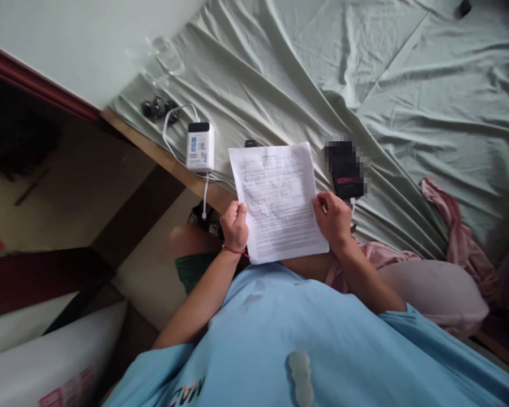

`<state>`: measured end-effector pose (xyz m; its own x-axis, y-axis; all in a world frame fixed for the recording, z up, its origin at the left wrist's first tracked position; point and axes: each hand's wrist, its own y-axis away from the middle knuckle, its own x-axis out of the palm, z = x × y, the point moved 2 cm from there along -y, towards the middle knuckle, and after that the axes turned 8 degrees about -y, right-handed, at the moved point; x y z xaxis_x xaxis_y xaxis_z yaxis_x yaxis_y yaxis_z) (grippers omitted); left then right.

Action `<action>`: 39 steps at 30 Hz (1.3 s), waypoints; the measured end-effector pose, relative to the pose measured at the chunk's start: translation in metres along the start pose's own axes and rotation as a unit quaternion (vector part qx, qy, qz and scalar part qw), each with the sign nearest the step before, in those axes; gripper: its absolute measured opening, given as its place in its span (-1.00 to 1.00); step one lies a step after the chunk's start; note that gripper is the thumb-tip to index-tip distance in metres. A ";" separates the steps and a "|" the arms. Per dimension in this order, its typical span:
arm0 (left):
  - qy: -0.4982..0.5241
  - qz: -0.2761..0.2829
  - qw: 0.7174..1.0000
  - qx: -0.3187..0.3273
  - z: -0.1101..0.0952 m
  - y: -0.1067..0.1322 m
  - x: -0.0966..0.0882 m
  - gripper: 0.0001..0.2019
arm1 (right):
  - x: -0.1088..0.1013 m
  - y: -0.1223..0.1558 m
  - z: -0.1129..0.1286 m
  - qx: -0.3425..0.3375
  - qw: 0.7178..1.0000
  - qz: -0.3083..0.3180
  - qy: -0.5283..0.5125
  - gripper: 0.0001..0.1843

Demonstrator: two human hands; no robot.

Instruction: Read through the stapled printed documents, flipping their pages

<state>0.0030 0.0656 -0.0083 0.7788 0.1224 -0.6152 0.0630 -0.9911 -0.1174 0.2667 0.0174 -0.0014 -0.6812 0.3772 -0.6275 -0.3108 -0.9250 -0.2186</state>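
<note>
A printed sheet of paper (280,203) is held up in front of my lap, its dense lines of text facing me. My left hand (235,225) pinches the left edge, thumb on the front and the other fingers curled behind. On the right edge my right hand (334,217) grips in the same way, a little higher up. A red string bracelet circles my left wrist. Just beyond the right hand lies a dark phone (348,169) with a white cable plugged into its near end. Behind the top edge of the paper, a small black object (251,143) is partly hidden.
A white power bank (201,148) with white cables sits near the wooden bed edge (161,161). Dark round objects (159,107) and a clear plastic container (163,59) lie farther back. Rumpled green sheet (280,68) covers the bed. Pink cloth (449,215) is at right.
</note>
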 end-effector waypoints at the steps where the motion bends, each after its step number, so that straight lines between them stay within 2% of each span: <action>1: 0.003 0.002 1.000 -0.003 0.001 0.000 0.000 -0.65 | 0.000 0.000 0.000 0.002 1.000 0.002 0.000 -0.82; 12: 0.042 0.011 0.999 -0.013 0.006 0.000 0.003 -0.63 | -0.001 -0.001 0.001 0.002 1.000 0.002 -0.023 -0.82; 24: 0.012 0.005 1.000 -0.004 0.001 0.001 0.002 -0.62 | -0.001 0.000 -0.001 0.029 0.998 -0.014 -0.049 -0.81; 39: 0.014 0.004 1.000 -0.005 0.000 0.001 0.001 -0.63 | -0.001 0.000 0.000 0.058 0.997 -0.001 -0.048 -0.82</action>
<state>0.0040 0.0643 -0.0092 0.7969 0.1134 -0.5934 0.0636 -0.9925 -0.1043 0.2675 0.0168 -0.0002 -0.7390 0.3862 -0.5520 -0.3825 -0.9150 -0.1280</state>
